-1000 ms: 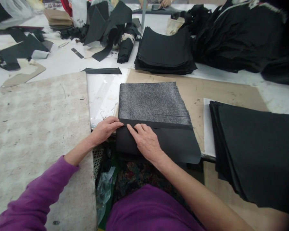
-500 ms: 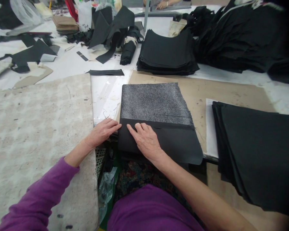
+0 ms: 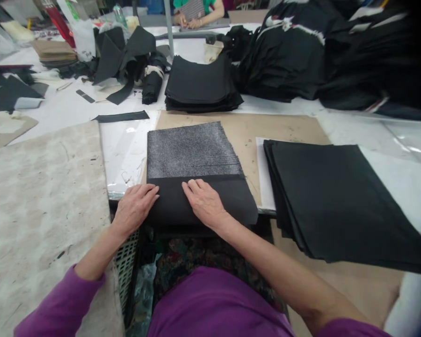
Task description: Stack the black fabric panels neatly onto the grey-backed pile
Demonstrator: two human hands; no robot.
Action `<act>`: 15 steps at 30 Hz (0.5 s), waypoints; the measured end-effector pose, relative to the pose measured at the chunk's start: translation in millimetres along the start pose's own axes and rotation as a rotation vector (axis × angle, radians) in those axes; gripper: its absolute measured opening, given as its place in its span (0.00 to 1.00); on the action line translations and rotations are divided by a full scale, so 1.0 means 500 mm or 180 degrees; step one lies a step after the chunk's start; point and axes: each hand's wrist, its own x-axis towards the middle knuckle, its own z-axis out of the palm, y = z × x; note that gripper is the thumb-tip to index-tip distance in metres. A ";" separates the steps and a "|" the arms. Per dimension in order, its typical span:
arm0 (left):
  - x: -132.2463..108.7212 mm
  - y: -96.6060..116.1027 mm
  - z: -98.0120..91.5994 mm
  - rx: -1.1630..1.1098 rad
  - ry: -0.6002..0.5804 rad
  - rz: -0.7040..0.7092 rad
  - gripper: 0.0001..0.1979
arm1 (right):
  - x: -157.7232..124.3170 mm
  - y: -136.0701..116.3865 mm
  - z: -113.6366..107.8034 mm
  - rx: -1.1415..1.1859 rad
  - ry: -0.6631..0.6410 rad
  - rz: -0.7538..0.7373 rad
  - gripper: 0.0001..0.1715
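Observation:
A black fabric sheet (image 3: pixel 171 203) lies across the near part of a fanned stack of speckled grey pieces (image 3: pixel 191 152), overhanging the table's front edge. My left hand (image 3: pixel 135 206) is at the sheet's left edge, its fingers closed on that edge. Flat on top of the sheet, near its middle, rests my right hand (image 3: pixel 204 200), with the fingers stretched out and nothing held. The sheet's upper edge runs along the grey speckled area.
Black sheets (image 3: pixel 337 196) are stacked at the right, over the table edge. Behind stands another black stack (image 3: pixel 199 82), beside heaped black fabric (image 3: pixel 284 56). A pale padded board (image 3: pixel 45 201) is at my left. Across the table are a person's hands (image 3: pixel 189 22).
The view has swung right, so the scene sits further left. My right hand has slid rightward along the black sheet, and its extended index finger now lies closer to the others.

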 end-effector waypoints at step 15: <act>0.059 -0.042 0.031 -0.0599 0.0256 0.0227 0.07 | -0.057 0.153 -0.071 0.0049 0.0098 0.0283 0.20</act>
